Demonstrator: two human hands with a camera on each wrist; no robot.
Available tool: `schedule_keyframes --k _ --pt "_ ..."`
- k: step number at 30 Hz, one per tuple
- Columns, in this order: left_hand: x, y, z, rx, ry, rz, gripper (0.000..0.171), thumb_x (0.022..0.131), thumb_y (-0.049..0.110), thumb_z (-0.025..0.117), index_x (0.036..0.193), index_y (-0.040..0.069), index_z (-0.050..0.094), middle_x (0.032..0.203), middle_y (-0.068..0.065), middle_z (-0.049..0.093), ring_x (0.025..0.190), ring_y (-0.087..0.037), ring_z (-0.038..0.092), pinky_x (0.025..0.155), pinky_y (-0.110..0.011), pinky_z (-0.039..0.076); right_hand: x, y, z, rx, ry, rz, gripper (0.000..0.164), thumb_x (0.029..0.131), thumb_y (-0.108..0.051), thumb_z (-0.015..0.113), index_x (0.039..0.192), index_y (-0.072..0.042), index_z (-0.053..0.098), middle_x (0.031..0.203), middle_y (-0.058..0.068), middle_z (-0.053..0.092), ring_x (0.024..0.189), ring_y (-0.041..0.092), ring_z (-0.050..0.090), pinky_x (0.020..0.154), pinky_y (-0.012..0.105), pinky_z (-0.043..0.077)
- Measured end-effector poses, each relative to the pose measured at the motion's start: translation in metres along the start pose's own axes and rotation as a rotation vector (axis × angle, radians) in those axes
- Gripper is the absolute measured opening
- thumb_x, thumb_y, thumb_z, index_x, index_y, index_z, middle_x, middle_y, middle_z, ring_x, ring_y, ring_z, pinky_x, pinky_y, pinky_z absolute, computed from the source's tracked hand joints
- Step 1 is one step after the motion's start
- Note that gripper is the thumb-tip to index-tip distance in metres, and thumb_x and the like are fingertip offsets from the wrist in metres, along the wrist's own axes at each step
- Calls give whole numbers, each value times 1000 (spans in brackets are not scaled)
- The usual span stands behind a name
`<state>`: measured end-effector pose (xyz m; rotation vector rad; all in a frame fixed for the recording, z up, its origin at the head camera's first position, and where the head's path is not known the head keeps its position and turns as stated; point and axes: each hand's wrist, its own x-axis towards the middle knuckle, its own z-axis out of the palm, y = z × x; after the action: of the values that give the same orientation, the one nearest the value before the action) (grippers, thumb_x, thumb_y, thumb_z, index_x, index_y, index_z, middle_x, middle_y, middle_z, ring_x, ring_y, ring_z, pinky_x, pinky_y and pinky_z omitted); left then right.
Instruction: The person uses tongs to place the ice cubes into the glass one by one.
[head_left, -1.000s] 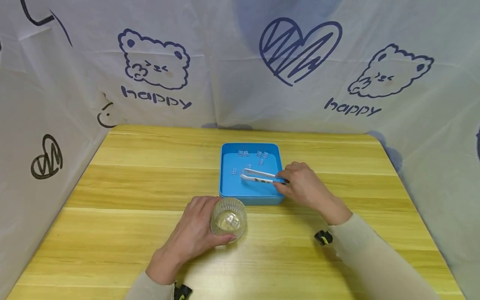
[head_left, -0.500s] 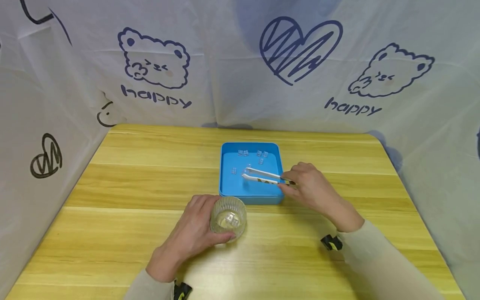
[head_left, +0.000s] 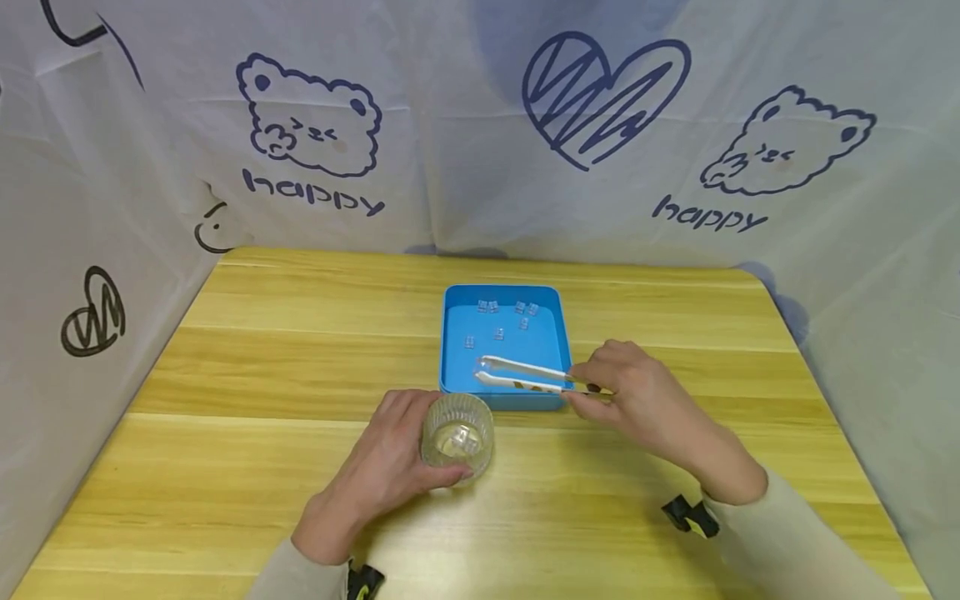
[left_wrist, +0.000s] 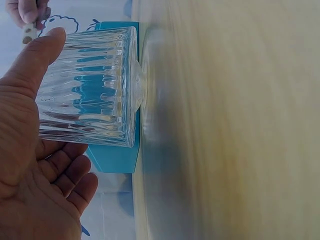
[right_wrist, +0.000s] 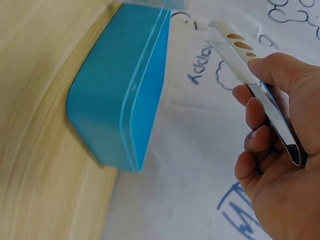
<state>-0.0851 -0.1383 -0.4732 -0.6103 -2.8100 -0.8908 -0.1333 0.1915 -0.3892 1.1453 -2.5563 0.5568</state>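
- White cloth [head_left: 465, 208] borders the wooden table [head_left: 300, 333].
- Left hand [head_left: 392, 446] grips a glass [head_left: 459, 410] holding clear cubes [head_left: 463, 439].
- Right hand [head_left: 633, 396] pinches tongs [head_left: 525, 367] over a blue box [head_left: 525, 402] of scattered cubes [head_left: 499, 334].

At centre, the box [head_left: 525, 402] is smooth with a soft sheen; plastic or painted metal, it is hard to tell. The cubes [head_left: 499, 334] look like clear, glossy plastic. Below centre, the glass [left_wrist: 90, 87] is transparent, ribbed and shiny. The tongs [right_wrist: 272, 112] have polished metal handles and smooth white ends. The counter [head_left: 262, 417] is smooth wood-grain; the cloth [head_left: 465, 167] across the top, matt and creased.
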Motion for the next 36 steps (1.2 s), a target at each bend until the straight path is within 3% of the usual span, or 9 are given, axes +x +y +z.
schedule_keyframes --k 5,10,13,15,17,31,36 --pt "0 0 0 -8 0 -5 94 67 57 96 139 7 61 128 -5 65 123 -25 55 108 -46 52 -2 -12 -2 56 12 -65 13 93 -21 81 100 -10 81 84 -4 70 79 8 59 72 31 56" --pt "1 -1 0 -11 -2 -2 94 67 56 96 140 9 61 129 -5 65 123 -24 55 108 -44 52 -4 -17 6 74 14 -121 42 107 -44 59 98 -10 81 84 -5 70 77 7 57 72 31 53" --pt "1 0 0 -12 -1 1 94 67 56 96 139 8 61 129 -5 65 123 -24 55 108 -44 52 -6 -19 12 77 -4 -135 32 104 -39 67 98 -10 80 85 -5 70 78 7 58 73 32 53" --pt "1 -1 0 -13 -1 2 93 67 56 96 139 8 61 129 -5 65 123 -24 55 107 -44 52 -6 -21 15 78 -20 -132 18 97 -29 79 98 -11 80 86 -5 71 79 7 58 75 33 53" --pt "2 -1 0 -15 -1 2 93 67 56 97 139 9 61 130 -4 65 123 -24 55 107 -44 52 -7 -22 17 81 -37 -122 15 88 -19 86 98 -10 80 85 -5 71 79 7 57 76 33 53" --pt "2 0 2 -12 -5 0 93 67 55 97 140 10 61 130 -4 65 124 -24 55 106 -44 52 -8 -27 21 11 -135 -14 20 91 -27 84 102 -10 80 86 -5 69 77 7 53 75 32 50" --pt "1 0 2 -15 -11 -2 93 67 55 97 140 9 61 131 -5 64 125 -25 55 107 -45 52 -11 -26 26 -19 -121 10 21 91 -29 83 102 -11 80 88 -3 72 79 9 54 77 35 48"
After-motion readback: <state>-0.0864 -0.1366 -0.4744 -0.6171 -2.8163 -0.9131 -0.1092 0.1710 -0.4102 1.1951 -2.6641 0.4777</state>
